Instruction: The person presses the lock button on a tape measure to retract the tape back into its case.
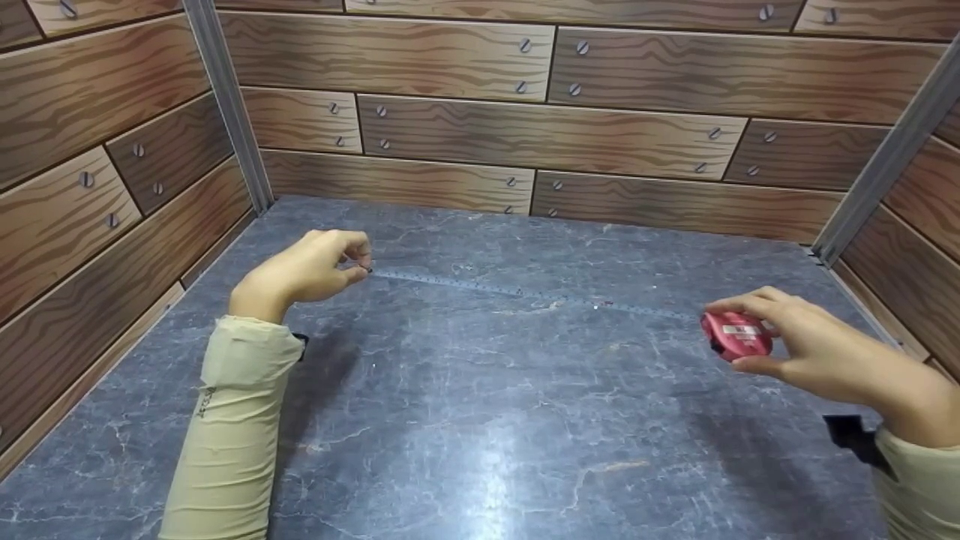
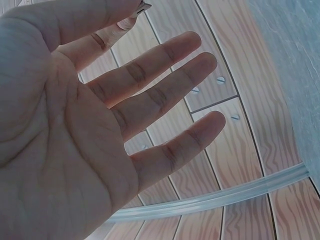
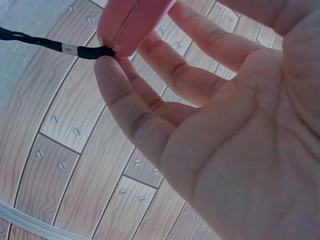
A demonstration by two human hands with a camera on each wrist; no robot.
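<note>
A red tape measure (image 1: 739,335) is gripped by my right hand (image 1: 821,349) between thumb and fingers, at the right of the head view. Its thin blade (image 1: 517,290) stretches leftward across to my left hand (image 1: 315,262), which pinches the end hook (image 2: 142,8) between thumb and index finger. In the left wrist view the other fingers (image 2: 165,95) are spread out and hold nothing. In the right wrist view only the lower part of the red case (image 3: 131,25) shows, with a black strap (image 3: 65,48) hanging from it.
A dark blue marbled tabletop (image 1: 480,390) lies under both hands. Wood-patterned panels (image 1: 450,127) wall it at the back, left and right, with grey metal strips (image 1: 232,112) at the corners.
</note>
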